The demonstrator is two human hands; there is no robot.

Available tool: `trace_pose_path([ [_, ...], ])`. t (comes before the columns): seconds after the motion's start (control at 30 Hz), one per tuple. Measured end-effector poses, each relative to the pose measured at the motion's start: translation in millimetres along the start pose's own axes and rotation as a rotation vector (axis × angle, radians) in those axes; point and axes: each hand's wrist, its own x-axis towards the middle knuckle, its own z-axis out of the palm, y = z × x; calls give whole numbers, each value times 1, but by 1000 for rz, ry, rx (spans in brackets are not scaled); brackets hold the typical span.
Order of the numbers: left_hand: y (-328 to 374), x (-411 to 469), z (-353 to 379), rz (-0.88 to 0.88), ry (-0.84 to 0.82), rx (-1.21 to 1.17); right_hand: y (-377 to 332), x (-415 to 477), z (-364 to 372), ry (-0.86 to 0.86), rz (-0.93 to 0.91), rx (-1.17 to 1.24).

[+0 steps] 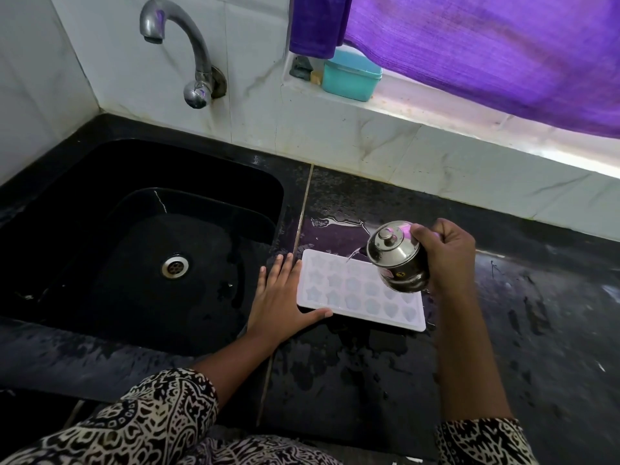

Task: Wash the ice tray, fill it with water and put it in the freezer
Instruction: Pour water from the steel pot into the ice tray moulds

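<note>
A white ice tray [349, 290] with star and heart shaped cells lies flat on the black counter, just right of the sink. My left hand [285, 297] rests flat against its left edge, fingers spread, thumb along the front edge. My right hand [443, 253] grips a small steel lidded pot [396, 260], tilted over the tray's far right part. A thin stream of water runs from the pot's spout into the tray.
A black sink [134, 236] with a steel drain lies to the left, under a steel tap [188, 52]. The black counter [520, 330] is wet, with a puddle behind the tray. A teal box [352, 77] sits on the sill below a purple curtain [469, 48].
</note>
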Motion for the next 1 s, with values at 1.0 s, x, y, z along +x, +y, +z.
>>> trace_pose_path([
  [1.0, 0, 0, 1, 2, 13, -1, -6, -1, -5, 9, 4, 28],
])
